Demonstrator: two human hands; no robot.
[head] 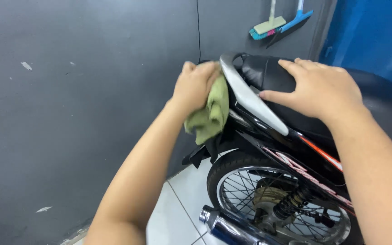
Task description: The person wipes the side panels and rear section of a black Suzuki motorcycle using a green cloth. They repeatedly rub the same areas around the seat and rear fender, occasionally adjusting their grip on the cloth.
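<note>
At motorcycle tail: left hand (pixel 195 86) fingers curled tight round green rag (pixel 209 113), pressed by silver grab rail (pixel 250 97). Rag looks soft, light, floppy, so bunch it. Right hand (pixel 318 88) flat, fingers spread on black seat (pixel 268 72), holding nothing.

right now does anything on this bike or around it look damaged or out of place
Nothing on the bike stands out: seat, grab rail, rear wheel and exhaust look intact. The left hand presses a green cloth at the tail; the right hand rests on the seat. Only the grey wall shows small scuffs.
</note>
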